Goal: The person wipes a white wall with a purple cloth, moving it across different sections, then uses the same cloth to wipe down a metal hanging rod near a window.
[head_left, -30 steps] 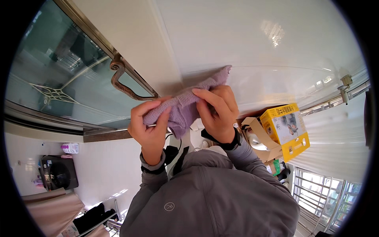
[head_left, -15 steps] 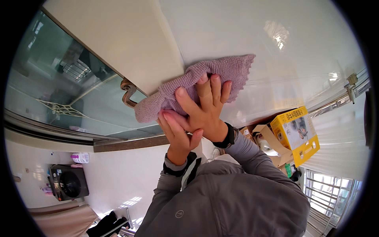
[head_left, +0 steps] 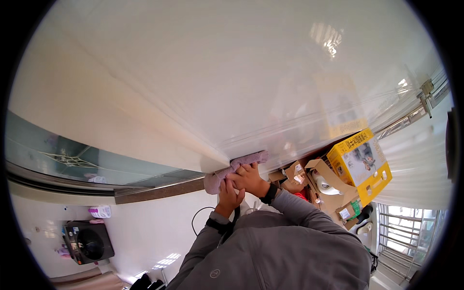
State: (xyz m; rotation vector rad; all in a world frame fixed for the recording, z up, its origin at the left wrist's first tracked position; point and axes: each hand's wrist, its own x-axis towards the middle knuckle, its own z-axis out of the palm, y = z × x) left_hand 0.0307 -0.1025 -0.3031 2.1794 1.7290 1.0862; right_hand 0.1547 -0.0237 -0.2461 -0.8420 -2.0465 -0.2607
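A mauve ribbed cloth [head_left: 249, 159] is bunched low on the corner where a cream frame [head_left: 121, 111] meets a glossy white wall [head_left: 208, 63]. My right hand [head_left: 249, 179] presses onto the cloth with its fingers bent over it. Just beside it, my left hand [head_left: 228, 197] grips the cloth's left end, its fingertips against my right hand. Parts of the fingers of both hands are hidden by the cloth and by each other.
At right stand a yellow printed box [head_left: 362, 162] and an open cardboard box [head_left: 328, 181] with a white object inside. A glass panel [head_left: 72, 159] lies left, above a brown sill [head_left: 159, 189]. A dark washing machine [head_left: 89, 241] and a barred window [head_left: 406, 232] are farther off.
Both hands and the cloth have moved down along the frame edge, farther from my head. My right hand's spread fingers have drawn together. The curled door handle has left the view.
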